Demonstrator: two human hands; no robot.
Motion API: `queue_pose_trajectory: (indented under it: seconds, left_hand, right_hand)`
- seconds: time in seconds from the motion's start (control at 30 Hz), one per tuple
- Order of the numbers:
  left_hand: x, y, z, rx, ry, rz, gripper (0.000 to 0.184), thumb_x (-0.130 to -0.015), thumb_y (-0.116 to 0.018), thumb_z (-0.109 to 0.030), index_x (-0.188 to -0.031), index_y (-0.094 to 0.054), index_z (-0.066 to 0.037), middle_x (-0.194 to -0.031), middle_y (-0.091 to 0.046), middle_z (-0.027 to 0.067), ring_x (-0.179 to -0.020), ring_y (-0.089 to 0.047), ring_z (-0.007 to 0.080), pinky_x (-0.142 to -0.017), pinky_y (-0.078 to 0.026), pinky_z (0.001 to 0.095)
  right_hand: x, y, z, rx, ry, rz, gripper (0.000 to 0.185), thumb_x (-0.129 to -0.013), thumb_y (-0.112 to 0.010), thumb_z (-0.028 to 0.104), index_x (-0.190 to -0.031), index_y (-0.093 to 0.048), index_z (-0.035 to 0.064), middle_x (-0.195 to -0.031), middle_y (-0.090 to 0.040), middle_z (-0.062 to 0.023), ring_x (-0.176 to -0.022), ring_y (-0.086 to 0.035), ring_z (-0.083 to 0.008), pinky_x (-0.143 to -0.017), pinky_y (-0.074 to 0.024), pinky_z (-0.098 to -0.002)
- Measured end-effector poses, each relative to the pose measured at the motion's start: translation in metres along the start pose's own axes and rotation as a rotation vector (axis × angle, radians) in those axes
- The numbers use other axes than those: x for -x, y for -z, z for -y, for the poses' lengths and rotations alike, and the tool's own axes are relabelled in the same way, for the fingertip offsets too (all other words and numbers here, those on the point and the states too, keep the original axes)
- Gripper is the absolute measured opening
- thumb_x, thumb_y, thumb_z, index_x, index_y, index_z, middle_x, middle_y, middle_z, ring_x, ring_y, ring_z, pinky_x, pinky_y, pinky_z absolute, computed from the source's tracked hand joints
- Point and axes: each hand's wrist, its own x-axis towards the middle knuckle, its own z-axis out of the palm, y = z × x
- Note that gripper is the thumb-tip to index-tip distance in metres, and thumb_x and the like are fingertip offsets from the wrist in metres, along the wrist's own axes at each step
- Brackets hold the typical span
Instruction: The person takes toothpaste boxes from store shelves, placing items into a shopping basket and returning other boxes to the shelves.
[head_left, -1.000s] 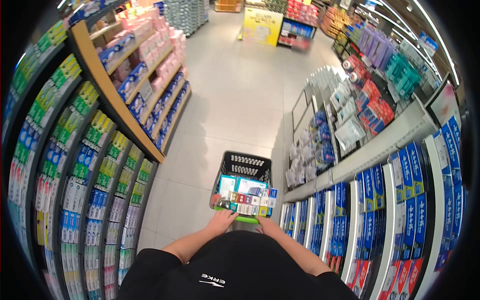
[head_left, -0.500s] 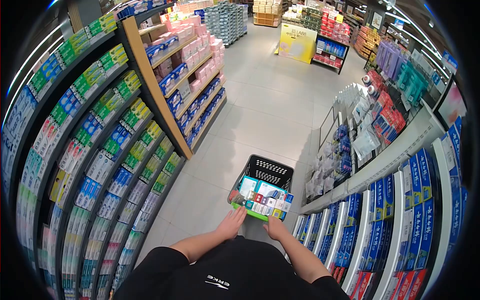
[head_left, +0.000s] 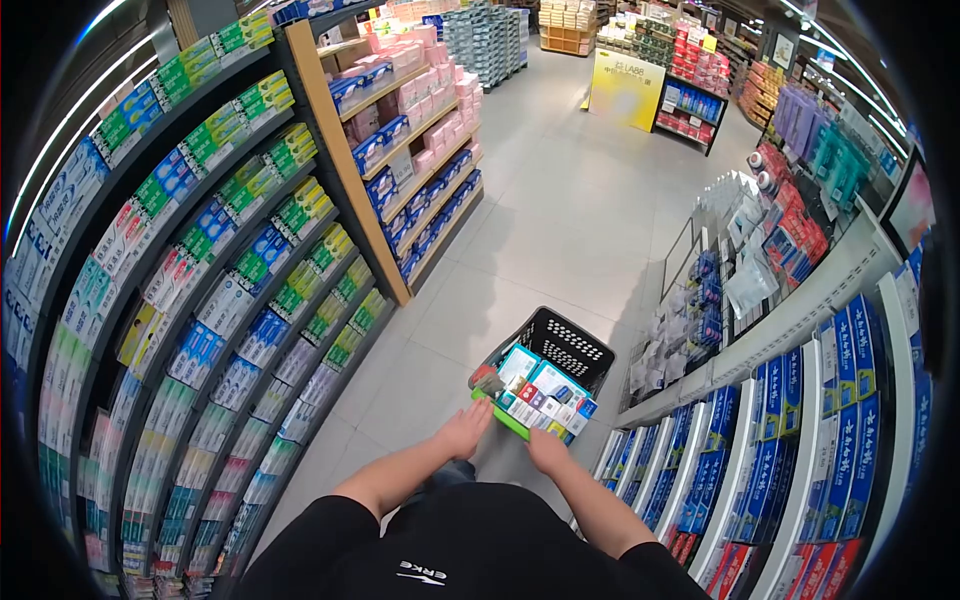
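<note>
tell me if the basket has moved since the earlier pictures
Yes, the basket has turned clockwise, its far end swinging rightward, judged against the wooden-edged shelf unit on the left.

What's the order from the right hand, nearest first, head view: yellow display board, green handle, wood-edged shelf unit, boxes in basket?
From the right hand:
1. Green handle, at the hand
2. Boxes, just ahead
3. Wood-edged shelf unit, ahead left
4. Yellow display board, far ahead
</note>
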Motion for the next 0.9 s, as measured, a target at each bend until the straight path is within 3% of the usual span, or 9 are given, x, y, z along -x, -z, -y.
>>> queue_pose_trajectory:
  seconds: [0.3, 0.5, 0.6, 0.8, 0.9]
  left_hand:
    - [0.024, 0.000, 0.011, 0.112, 0.016, 0.007, 0.094, -0.081, -0.063, -0.009, -0.160, -0.011, 0.005, -0.169, -0.010, 0.0232, -0.156, -0.017, 0.0369, -0.116, -0.039, 0.0550]
    - [0.038, -0.006, 0.034, 0.144, -0.071, 0.010, 0.097, -0.080, -0.066, -0.010, -0.160, -0.013, 0.003, -0.169, -0.013, 0.0208, -0.156, -0.018, 0.0359, -0.116, -0.039, 0.0535]
    - [0.041, -0.011, 0.048, 0.191, -0.124, -0.076, 0.094, -0.081, -0.064, -0.007, -0.160, -0.014, 0.002, -0.169, -0.015, 0.0191, -0.156, -0.019, 0.0341, -0.115, -0.041, 0.0533]
    - [0.033, 0.000, 0.089, 0.129, -0.226, -0.031, 0.088, -0.083, -0.057, -0.001, -0.161, -0.016, 0.000, -0.170, -0.015, 0.0159, -0.156, -0.021, 0.0315, -0.108, -0.046, 0.0505]
    - [0.032, 0.018, 0.110, 0.120, -0.283, 0.062, 0.086, -0.085, -0.057, -0.002, -0.161, -0.016, -0.001, -0.171, -0.015, 0.0149, -0.156, -0.021, 0.0302, -0.108, -0.046, 0.0509]
  right_hand:
    - [-0.009, -0.021, 0.019, 0.084, -0.033, 0.127, 0.025, -0.099, -0.049, 0.024, -0.104, -0.057, 0.0005, -0.101, -0.072, -0.0241, -0.093, -0.070, -0.0427, -0.081, -0.0546, -0.0553]
    - [-0.007, -0.037, 0.030, 0.100, 0.007, 0.105, 0.022, -0.098, -0.048, 0.021, -0.103, -0.055, 0.0006, -0.095, -0.071, -0.0250, -0.092, -0.069, -0.0440, -0.078, -0.0549, -0.0549]
    - [-0.002, -0.027, 0.051, 0.078, -0.039, 0.104, 0.021, -0.097, -0.048, 0.020, -0.102, -0.054, 0.0001, -0.093, -0.070, -0.0255, -0.090, -0.069, -0.0445, -0.077, -0.0550, -0.0548]
    - [-0.010, -0.029, 0.085, 0.103, -0.101, 0.073, 0.023, -0.098, -0.041, 0.015, -0.101, -0.056, -0.0019, -0.092, -0.070, -0.0286, -0.088, -0.070, -0.0460, -0.079, -0.0546, -0.0562]
    - [-0.018, -0.040, 0.094, 0.073, -0.178, 0.085, 0.025, -0.096, -0.054, 0.024, -0.100, -0.054, -0.0008, -0.093, -0.070, -0.0272, -0.089, -0.069, -0.0457, -0.080, -0.0543, -0.0553]
